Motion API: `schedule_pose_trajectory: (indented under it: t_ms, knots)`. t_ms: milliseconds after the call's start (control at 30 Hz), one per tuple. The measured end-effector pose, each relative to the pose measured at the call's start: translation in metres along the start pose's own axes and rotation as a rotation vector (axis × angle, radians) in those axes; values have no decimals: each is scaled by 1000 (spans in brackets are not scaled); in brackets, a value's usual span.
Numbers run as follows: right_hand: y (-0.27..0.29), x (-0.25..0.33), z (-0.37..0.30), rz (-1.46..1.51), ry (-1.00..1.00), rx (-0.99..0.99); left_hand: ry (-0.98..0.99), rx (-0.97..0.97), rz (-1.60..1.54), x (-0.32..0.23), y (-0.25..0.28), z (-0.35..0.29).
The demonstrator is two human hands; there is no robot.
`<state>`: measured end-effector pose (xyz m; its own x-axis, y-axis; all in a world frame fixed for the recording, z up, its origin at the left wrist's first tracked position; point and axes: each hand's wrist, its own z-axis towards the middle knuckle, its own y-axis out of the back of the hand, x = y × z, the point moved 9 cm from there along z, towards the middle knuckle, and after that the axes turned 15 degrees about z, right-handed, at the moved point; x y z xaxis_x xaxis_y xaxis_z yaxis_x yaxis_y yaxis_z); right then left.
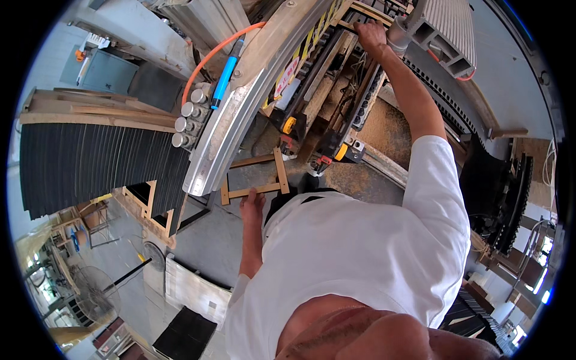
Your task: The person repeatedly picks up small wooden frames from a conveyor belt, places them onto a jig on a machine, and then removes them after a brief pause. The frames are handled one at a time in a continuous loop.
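Note:
My left hand (252, 203) hangs low beside my body, its fingers closed on the near rail of a small wooden frame (277, 171) with crossing corner pieces. Stretched far forward, my right hand (371, 36) is at the far part of a long machine (329, 84). Its fingers curl down over a second light wooden frame (345, 25) lying across the machine's rails, next to a round metal cylinder (397, 35). The undersides of those fingers are hidden. Between the rails lie wood scraps and sawdust.
A metal beam (231, 120) with a blue pen-like tool (227, 81) and an orange hose (207, 63) runs along the machine's left. Farther left stands a big stack of black-edged frames (102, 162). Sawdust (384, 132) covers the machine's right side. A standing fan (99, 291) is at lower left.

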<state>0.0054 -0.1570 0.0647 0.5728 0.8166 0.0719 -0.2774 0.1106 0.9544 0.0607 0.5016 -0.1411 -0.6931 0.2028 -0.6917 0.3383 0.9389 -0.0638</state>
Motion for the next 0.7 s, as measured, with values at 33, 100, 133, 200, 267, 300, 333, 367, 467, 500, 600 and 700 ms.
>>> schedule_pose_trajectory:
  t_ms: [33,100,133,200,267,300,333,367,467,500,600,700]
  knots:
    - [-4,-3,2,-30,-15,51,4,-13,9,4,2,1]
    - [5,0,0,-21,24,-53,0,-31,32,8,7,2]
    - [10,3,-1,-16,44,-105,-8,-35,45,10,9,1]
    - [13,7,-2,-27,55,-71,-28,-49,64,15,16,0]
    - [18,13,0,-50,84,-64,-58,-62,74,17,21,1]
    - [17,15,-1,-79,80,-37,-60,-74,85,18,25,0]
    - [19,15,-1,-79,69,-25,-62,-88,96,19,29,-1]
    - [20,13,-2,-77,55,-13,-65,-102,110,18,34,-3]
    - [20,10,-3,-76,28,-2,-96,-139,90,17,47,-9]
    - [19,10,0,-70,20,2,-110,-134,89,19,54,-10]
    - [12,9,6,-90,-8,13,-151,-138,79,21,76,-12]
    - [1,0,13,-72,-119,106,-193,-175,25,13,96,-25]
